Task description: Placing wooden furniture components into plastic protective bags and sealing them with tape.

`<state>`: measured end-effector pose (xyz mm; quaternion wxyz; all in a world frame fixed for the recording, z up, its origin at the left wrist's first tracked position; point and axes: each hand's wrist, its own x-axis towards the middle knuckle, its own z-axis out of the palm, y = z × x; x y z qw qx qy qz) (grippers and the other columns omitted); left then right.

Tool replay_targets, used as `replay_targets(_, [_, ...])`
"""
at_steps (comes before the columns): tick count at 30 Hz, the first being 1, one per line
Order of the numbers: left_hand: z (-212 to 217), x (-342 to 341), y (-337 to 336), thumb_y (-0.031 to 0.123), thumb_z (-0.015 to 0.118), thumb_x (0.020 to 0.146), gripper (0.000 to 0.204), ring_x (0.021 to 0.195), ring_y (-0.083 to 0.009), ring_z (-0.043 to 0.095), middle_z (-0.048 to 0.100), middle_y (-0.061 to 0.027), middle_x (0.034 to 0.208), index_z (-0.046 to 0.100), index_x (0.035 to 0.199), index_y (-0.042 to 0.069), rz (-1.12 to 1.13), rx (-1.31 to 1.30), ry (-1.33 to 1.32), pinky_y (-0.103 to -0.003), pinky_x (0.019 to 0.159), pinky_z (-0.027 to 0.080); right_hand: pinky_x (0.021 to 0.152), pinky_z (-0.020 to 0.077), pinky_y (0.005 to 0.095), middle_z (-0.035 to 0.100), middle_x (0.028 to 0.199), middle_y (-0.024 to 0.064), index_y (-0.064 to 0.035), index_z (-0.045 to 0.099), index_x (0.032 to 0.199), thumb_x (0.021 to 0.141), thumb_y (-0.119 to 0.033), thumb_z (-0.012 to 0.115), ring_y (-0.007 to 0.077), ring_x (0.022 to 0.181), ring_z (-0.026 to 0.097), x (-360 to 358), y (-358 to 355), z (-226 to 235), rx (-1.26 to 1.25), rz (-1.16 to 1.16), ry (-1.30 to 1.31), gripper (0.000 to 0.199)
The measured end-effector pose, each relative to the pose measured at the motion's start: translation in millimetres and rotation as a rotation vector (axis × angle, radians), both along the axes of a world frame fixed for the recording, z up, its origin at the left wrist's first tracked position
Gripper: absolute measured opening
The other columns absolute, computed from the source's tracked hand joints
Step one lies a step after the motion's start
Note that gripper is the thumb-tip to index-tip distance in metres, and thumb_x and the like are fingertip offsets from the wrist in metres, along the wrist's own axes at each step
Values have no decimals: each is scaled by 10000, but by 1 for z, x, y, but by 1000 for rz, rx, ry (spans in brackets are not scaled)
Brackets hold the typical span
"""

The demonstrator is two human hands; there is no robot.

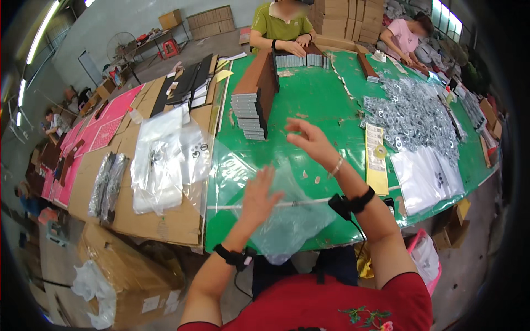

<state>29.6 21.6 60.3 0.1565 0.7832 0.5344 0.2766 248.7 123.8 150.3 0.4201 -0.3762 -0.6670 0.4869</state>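
My left hand (258,199) is over the near part of the green table (309,105), fingers apart and holding nothing. Under and beside it lies a thin clear plastic bag (295,220); whether the palm touches it, I cannot tell. Farther forward and to the right, my right hand (312,144) is raised with its fingers stretched out, nothing in them. Just beyond my hands stands a tall stack of brown strips with grey metal ends (256,99). Dark bands with small devices sit on both wrists.
A heap of metal ring pieces (414,116) covers the right side, near a yellow sheet (375,165) and white plastic bags (425,182). Clear bags (157,165) lie on cardboard at left. A person in green (281,27) handles strips opposite; another in pink (406,36) works far right.
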Motion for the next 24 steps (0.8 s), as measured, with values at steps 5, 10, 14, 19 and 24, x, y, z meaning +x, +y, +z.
replay_targets(5, [50, -44, 102, 311, 593, 994, 663, 1448, -323, 357, 362, -176, 1579, 326, 1543, 53, 147, 125, -528, -394, 1185, 265, 970, 502, 358, 538, 1416, 141, -16, 413, 1471, 935, -237, 704, 220, 1181, 605, -47, 72, -1, -174, -78, 157, 648])
replay_targets(10, [2, -11, 66, 301, 600, 968, 589, 1426, -354, 377, 418, -190, 1524, 429, 1474, 53, 225, 243, -318, -458, 1188, 251, 976, 501, 378, 516, 1434, 184, -6, 424, 1456, 904, -269, 727, 279, 1231, 584, -65, 98, -33, 130, -181, 69, 683])
replay_targets(14, [-5, 13, -1, 287, 600, 942, 531, 1428, -334, 369, 431, -164, 1501, 492, 1424, 93, 63, 101, -140, -548, 1189, 208, 950, 513, 393, 528, 1390, 263, -3, 409, 1457, 822, -379, 777, 325, 1212, 598, -68, 124, 23, 320, -308, -17, 825])
replay_targets(19, [-39, 49, -2, 294, 606, 937, 515, 1439, -313, 340, 442, -107, 1502, 517, 1401, 89, 113, 140, 168, -604, 1172, 195, 1008, 485, 440, 412, 1436, 377, -18, 188, 1556, 699, -569, 797, 448, 1260, 548, -102, 184, 39, 344, -444, -466, 1187])
replay_targets(24, [-69, 80, 78, 340, 606, 927, 507, 1401, -316, 385, 482, -108, 1449, 545, 1369, 101, 222, 296, 266, -609, 1165, 220, 1077, 431, 481, 118, 1563, 405, -52, 21, 1591, 660, -593, 817, 529, 1294, 484, -150, 186, 70, 66, -432, -803, 1339])
